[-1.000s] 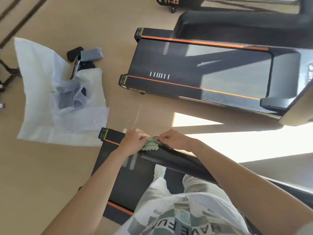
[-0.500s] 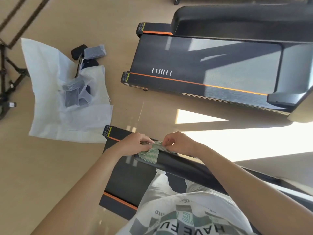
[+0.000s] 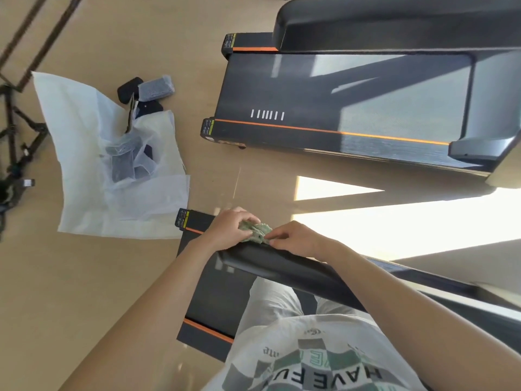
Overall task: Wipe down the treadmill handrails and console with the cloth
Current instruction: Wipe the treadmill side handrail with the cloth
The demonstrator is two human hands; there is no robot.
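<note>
The person wore a white T-shirt (image 3: pixel 324 342) printed with green-and-grey checks and dark "HAVE FU" lettering, over pale trousers (image 3: pixel 269 301).

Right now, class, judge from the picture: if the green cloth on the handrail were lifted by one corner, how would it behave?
Probably floppy: the cloth lies bunched and creased between the left hand and right hand. Likely light, since a small pinch seems enough to hold it. It may slide readily on the smooth, glossy handrail.
</note>
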